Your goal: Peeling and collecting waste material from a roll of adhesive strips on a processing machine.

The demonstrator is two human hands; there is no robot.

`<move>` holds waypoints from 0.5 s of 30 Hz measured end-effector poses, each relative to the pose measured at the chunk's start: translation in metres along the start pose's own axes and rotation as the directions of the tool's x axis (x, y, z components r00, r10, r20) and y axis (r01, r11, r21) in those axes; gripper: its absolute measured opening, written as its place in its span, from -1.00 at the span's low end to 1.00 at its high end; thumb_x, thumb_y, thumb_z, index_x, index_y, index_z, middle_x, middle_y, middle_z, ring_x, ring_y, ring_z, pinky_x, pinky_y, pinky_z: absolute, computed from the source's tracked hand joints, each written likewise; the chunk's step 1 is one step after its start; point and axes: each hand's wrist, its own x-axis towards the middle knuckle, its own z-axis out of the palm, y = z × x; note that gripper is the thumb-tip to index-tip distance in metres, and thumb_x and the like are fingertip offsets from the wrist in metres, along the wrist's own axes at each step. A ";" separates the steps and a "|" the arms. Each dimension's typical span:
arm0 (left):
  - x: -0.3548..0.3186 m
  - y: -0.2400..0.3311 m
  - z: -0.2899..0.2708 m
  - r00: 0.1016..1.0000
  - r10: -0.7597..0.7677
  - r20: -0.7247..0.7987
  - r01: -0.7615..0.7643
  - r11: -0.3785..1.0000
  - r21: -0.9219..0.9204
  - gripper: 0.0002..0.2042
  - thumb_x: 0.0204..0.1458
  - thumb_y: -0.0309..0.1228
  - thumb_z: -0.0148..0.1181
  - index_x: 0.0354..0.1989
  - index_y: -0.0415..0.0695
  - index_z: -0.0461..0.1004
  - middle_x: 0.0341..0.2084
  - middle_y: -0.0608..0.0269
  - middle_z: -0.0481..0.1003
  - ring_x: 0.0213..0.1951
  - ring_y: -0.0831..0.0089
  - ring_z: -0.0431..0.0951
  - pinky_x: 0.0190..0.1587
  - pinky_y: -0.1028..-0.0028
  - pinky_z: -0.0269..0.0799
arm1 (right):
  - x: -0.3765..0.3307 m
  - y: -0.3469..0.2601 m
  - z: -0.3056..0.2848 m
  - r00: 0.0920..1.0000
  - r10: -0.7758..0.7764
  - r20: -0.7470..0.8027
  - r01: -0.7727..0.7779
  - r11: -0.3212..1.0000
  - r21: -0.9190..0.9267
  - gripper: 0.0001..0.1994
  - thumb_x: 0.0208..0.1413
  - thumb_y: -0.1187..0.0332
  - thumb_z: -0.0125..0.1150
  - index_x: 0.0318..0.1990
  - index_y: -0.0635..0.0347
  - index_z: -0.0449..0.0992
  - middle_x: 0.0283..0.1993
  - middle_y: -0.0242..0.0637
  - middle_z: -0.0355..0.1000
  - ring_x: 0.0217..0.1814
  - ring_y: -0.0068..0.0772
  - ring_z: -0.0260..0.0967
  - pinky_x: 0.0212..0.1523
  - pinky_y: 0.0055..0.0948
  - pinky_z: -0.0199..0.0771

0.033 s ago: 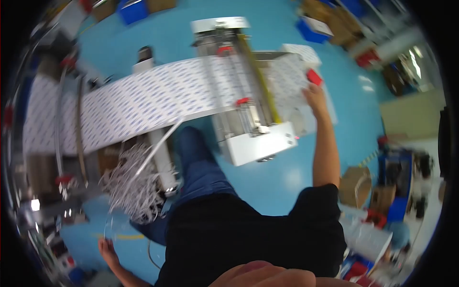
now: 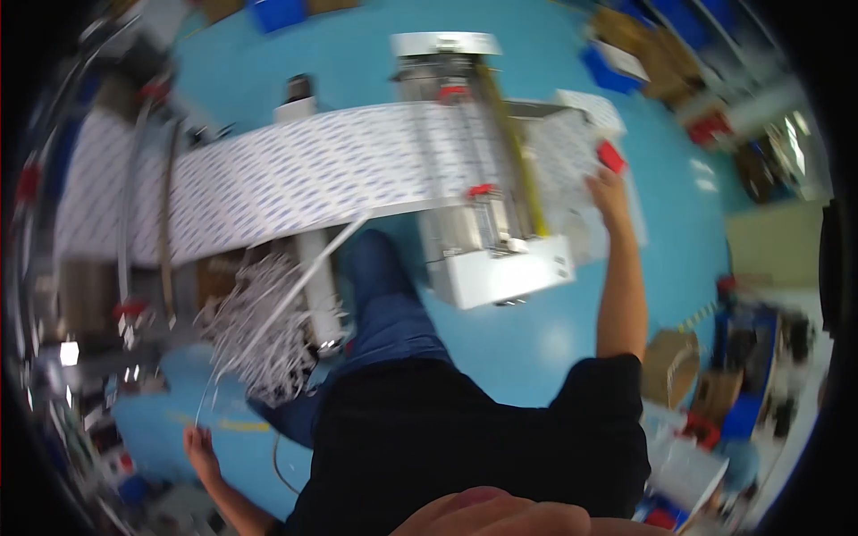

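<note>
At the lower left, my left hand (image 2: pixel 202 448) is closed on the end of a thin pale strip (image 2: pixel 206 402). The strip runs up to a tangled heap of white strips (image 2: pixel 268 326). My right arm reaches forward, and my right hand (image 2: pixel 609 195) is at a small flat red piece (image 2: pixel 610 157), its fingers closed at the lower edge; motion blurs the grip. Beneath that hand lie printed sheets (image 2: pixel 565 147). A wide white web with blue print (image 2: pixel 295 170) passes into a white-ended roller machine (image 2: pixel 514 272) left of my right hand. A loose white strip (image 2: pixel 308 277) slants down from the web's edge.
Metal bars (image 2: pixel 167 223) cross the web at the left. A white stand leg (image 2: pixel 320 295) stands beside my knee. Blue bins (image 2: pixel 612 70) and cartons (image 2: pixel 661 54) are at the far right. An open carton (image 2: pixel 670 366) lies on the blue floor to my right.
The whole view has shifted, so the machine and web sit farther right in the picture. My left hand is slightly higher, still on the strip. My right hand stays by the red piece.
</note>
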 end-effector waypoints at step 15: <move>-0.014 0.014 0.058 0.943 0.009 -0.333 -0.263 0.633 -0.728 -0.85 0.14 -0.37 -0.06 -0.34 -0.19 0.38 -0.27 0.17 0.47 -0.16 0.31 0.44 0.16 0.19 0.17 | -0.077 -0.200 -0.009 0.971 -0.141 0.191 0.037 0.885 0.464 -0.66 0.05 0.30 0.10 -0.08 0.35 0.40 -0.26 -0.27 0.43 -0.25 -0.42 0.35 -0.21 -0.51 0.31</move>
